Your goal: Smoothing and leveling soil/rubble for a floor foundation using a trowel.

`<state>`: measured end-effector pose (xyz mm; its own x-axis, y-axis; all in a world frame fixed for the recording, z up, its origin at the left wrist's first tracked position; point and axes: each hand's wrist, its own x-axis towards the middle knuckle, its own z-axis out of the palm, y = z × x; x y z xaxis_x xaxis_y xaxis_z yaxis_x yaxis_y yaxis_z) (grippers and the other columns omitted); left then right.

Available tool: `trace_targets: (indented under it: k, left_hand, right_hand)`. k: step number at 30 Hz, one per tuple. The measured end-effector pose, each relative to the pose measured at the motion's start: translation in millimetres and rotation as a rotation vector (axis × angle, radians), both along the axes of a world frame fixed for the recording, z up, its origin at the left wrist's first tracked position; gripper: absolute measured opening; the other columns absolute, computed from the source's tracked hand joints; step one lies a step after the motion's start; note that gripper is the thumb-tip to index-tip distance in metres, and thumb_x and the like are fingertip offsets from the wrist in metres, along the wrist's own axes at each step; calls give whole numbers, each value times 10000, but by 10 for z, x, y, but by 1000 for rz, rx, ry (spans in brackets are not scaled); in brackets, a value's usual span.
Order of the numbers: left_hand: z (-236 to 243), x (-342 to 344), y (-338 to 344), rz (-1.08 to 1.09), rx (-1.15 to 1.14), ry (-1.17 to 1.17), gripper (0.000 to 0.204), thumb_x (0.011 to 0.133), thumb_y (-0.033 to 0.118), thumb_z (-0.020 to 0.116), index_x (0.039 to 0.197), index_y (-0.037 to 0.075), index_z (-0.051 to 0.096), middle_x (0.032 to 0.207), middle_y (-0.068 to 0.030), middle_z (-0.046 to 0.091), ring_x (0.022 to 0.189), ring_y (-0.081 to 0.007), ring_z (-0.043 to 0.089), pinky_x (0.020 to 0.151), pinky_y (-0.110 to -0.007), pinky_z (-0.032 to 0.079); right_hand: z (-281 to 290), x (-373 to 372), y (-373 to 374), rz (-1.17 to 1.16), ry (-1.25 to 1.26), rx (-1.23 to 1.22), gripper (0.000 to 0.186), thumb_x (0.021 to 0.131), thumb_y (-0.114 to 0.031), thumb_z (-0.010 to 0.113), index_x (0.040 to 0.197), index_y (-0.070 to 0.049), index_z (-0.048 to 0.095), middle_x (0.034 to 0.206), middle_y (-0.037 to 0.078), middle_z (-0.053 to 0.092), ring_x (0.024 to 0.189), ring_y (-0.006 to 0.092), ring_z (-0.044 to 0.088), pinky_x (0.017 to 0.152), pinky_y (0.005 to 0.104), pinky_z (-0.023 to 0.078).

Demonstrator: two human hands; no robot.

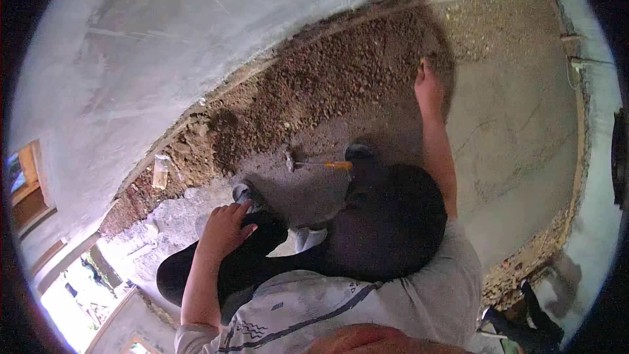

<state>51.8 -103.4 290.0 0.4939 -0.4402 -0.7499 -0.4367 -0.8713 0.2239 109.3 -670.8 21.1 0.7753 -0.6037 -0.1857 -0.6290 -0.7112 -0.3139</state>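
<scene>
My right hand [429, 88] reaches forward to the strip of loose brown soil and gravel [341, 65]. Its fingers are closed, and a small yellow bit shows at their tips; what it belongs to I cannot make out. On my bent left knee rests my left hand [226, 228], fingers apart and holding nothing. In front of my feet lies a hammer [314, 164] with an orange grip and a thin metal shaft, its head by the soil's near edge. The grip's end is close to my right shoe [359, 151].
Along the far side runs a grey plastered wall [164, 39]. Smooth grey floor [517, 137] spreads to the right. A clear plastic piece [160, 172] lies at the soil's left end. Another person's dark-clothed legs [527, 324] show at the lower right, beside rubble.
</scene>
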Motion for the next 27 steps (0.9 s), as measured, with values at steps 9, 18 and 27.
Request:
trace_targets:
  k: [9, 18, 27]
  left_hand:
    - [85, -83, -32, -38, 36, 5, 611, 934, 428, 654, 1420, 87, 508, 1195, -191, 659, 1124, -379, 630, 991, -487, 473]
    - [67, -196, 78, -52, 74, -9, 626, 906, 363, 699, 1421, 66, 505, 1161, -204, 655, 1088, -408, 616, 972, -490, 476]
    - [67, -183, 72, -14, 16, 29, 602, 912, 333, 692, 1417, 57, 518, 1157, -211, 656, 1079, -415, 622, 962, -490, 482]
  right_hand:
    - [-314, -669, 1395, 466, -174, -86, 557, 993, -231, 590, 1528, -232, 436, 1036, 231, 640, 833, 413, 661, 700, 487, 554]
    - [-90, -456, 721, 301, -81, -11, 500, 1001, -239, 598, 1486, -225, 477, 1086, 199, 659, 900, 394, 684, 731, 465, 571]
    - [-249, -483, 386, 245, -370, -50, 466, 991, -251, 601, 1445, -175, 526, 1013, 206, 691, 811, 412, 687, 708, 515, 572]
